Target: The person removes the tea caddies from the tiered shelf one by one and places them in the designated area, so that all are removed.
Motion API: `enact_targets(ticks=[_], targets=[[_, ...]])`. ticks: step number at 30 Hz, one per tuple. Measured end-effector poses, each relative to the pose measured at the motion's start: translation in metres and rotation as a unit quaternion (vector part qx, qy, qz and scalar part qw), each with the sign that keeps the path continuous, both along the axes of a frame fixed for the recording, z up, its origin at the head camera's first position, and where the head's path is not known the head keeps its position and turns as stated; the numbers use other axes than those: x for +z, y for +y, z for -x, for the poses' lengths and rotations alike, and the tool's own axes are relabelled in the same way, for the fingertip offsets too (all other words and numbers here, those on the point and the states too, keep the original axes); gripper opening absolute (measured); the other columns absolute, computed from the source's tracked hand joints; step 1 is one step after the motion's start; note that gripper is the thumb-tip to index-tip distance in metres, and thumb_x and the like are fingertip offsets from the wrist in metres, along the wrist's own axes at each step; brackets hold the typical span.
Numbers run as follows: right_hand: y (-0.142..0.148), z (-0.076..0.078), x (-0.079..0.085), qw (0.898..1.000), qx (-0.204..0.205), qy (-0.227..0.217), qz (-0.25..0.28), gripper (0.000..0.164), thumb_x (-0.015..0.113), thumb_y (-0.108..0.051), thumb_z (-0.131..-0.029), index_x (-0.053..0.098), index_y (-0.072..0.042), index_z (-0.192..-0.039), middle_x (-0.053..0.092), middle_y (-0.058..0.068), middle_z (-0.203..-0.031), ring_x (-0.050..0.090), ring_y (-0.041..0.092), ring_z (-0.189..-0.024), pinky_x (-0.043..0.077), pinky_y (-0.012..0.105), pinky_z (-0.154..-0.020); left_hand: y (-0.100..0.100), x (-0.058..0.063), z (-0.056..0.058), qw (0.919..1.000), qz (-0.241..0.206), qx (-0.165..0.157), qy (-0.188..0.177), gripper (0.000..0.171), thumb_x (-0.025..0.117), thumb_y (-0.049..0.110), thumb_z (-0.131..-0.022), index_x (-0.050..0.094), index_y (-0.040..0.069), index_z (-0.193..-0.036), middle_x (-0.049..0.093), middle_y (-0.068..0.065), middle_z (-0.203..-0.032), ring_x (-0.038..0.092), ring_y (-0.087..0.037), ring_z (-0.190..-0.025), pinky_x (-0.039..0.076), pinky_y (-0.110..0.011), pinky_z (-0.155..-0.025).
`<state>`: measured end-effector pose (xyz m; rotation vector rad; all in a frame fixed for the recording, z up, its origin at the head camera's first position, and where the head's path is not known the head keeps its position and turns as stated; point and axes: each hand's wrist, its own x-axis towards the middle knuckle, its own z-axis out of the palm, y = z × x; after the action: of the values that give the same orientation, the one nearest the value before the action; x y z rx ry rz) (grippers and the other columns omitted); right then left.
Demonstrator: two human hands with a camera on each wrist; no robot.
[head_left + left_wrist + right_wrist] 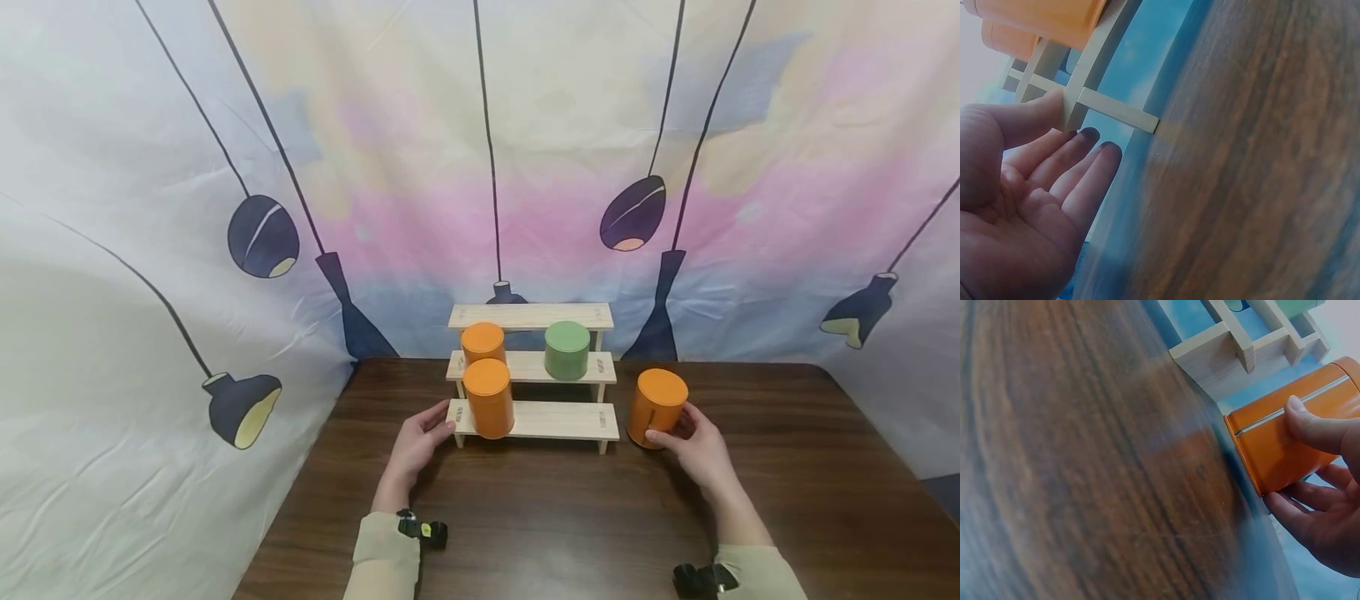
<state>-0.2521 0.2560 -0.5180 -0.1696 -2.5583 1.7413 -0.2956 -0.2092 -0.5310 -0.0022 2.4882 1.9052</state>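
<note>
A three-step wooden display stand (558, 423) stands at the back of the table. My left hand (417, 444) is at the left end of its lowest step, thumb on one side and fingertips on the other, pinching the board's end (1071, 117). My right hand (699, 448) grips an orange cylindrical tin (651, 410) to the right of the stand, thumb on the near side and fingers behind. The tin is upright, its base right at the tabletop; a pale seam runs along its side (1266, 447) in the right wrist view.
On the lowest step's left stands another orange tin (489, 404), partly covering a second orange tin (482, 337) on the middle step. A shorter green tin (567, 352) stands at the middle step's right. Behind the dark wooden table (525, 517) hangs a lamp-printed cloth (570, 125).
</note>
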Motion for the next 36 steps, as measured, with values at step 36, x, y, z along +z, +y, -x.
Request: enact_targets(ticks=[36], targets=[[-0.0044, 0.0019, -0.0109, 1.000, 0.013, -0.007, 0.008, 0.092, 0.080, -0.021, -0.100, 0.022, 0.009, -0.165, 0.035, 0.038, -0.162, 0.040, 0.053, -0.148, 0.039, 0.062, -0.120, 0.0007, -0.0010, -0.0002, 0.9999, -0.011, 0.000, 0.003, 0.052, 0.071, 0.011, -0.104, 0.058, 0.005, -0.154, 0.058, -0.018, -0.154, 0.056, -0.035, -0.142, 0.047, -0.049, -0.116]])
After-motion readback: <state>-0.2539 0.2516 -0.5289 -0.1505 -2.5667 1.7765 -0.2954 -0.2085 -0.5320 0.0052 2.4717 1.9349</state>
